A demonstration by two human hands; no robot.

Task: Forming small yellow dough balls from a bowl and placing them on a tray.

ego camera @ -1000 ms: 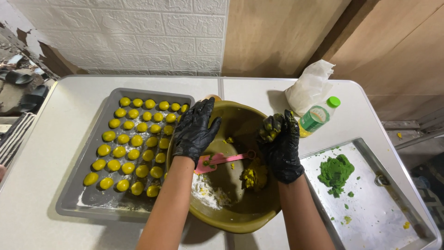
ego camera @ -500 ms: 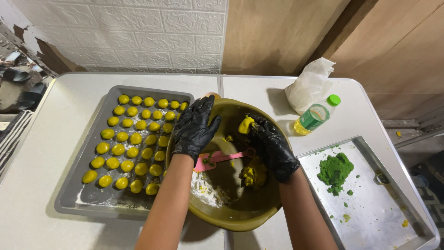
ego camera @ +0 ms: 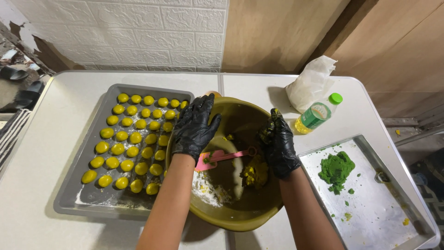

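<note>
Left hand (ego camera: 195, 127) is spreading open, flat on the bowl (ego camera: 231, 222) rim, gripping nothing. Right hand (ego camera: 279, 143) is hanging half-curled, empty, over yellow dough (ego camera: 255, 173); pink spatula (ego camera: 222, 157) is lying between both hands.

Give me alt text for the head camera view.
Two black-gloved hands, left hand and right hand, reach into an olive bowl holding yellow dough and a pink spatula; a grey tray of yellow balls sits left.
</note>
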